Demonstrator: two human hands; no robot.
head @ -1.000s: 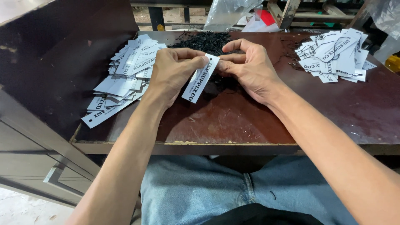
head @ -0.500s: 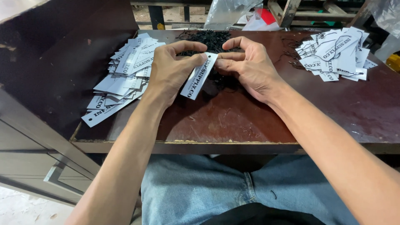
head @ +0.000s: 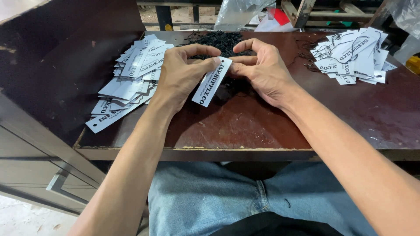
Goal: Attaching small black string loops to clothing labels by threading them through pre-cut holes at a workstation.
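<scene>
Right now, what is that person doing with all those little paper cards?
A person sits at a dark brown table. The left hand pinches one white paper tag at its top end, and the right hand meets it there, fingers working at that end. Behind the hands lies a heap of black strings. A loose pile of tags lies to the left, and tags with strings on lie to the right.

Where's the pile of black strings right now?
Head view: the black strings lie at the table's far middle, just behind both hands, between the two tag stacks.
</scene>
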